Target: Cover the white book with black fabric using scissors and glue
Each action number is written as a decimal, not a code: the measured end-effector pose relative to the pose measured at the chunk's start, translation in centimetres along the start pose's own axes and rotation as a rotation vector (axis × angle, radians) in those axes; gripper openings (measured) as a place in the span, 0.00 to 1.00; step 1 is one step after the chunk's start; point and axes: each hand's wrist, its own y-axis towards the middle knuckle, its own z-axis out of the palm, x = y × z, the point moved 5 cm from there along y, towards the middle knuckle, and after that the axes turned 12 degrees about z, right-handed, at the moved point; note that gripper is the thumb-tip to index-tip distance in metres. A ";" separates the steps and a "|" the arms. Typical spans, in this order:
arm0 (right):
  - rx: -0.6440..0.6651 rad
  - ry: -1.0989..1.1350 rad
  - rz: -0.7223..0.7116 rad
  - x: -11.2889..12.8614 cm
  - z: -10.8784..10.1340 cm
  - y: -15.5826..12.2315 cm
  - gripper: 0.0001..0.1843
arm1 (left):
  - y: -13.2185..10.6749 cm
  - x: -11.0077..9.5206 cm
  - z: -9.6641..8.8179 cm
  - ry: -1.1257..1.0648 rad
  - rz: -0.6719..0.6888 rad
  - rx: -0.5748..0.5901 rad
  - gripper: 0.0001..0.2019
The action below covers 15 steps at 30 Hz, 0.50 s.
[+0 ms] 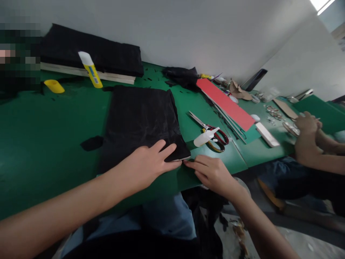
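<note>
A flat board wrapped in black cloth (140, 115) lies in front of me, with a thin pale strip showing at its near right corner. My left hand (147, 163) holds that corner, fingers spread on top of the cloth and thumb along the near edge. At the same corner, the index fingertip of my right hand (212, 172) presses the cloth edge, its other fingers bent. Just beyond my right hand, a white glue bottle (202, 139) with a nozzle rests against scissors (219, 138) with red and black handles. A loose black scrap (92, 143) lies left of the board.
Behind stands a yellow glue stick (93, 73), its yellow cap (54, 86) nearby. Another black-covered board (94, 50) lies along the wall. A red sheet (226, 104) and a white box (266, 135) sit to the right on the green table (54, 151). Another person's hands (307, 124) are far right.
</note>
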 end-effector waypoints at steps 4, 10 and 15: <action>-0.034 -0.009 -0.032 0.1 0.1 -0.2 0.18 | 0.1 0.0 -0.2 0.022 -0.037 0.035 0.36; -0.164 0.211 0.099 -1.0 -0.1 0.2 0.20 | 0.3 -0.2 -0.6 0.015 -0.034 0.078 0.36; -0.165 0.013 0.048 -0.6 0.5 0.3 0.19 | 0.3 -0.3 -0.6 0.016 -0.034 0.083 0.35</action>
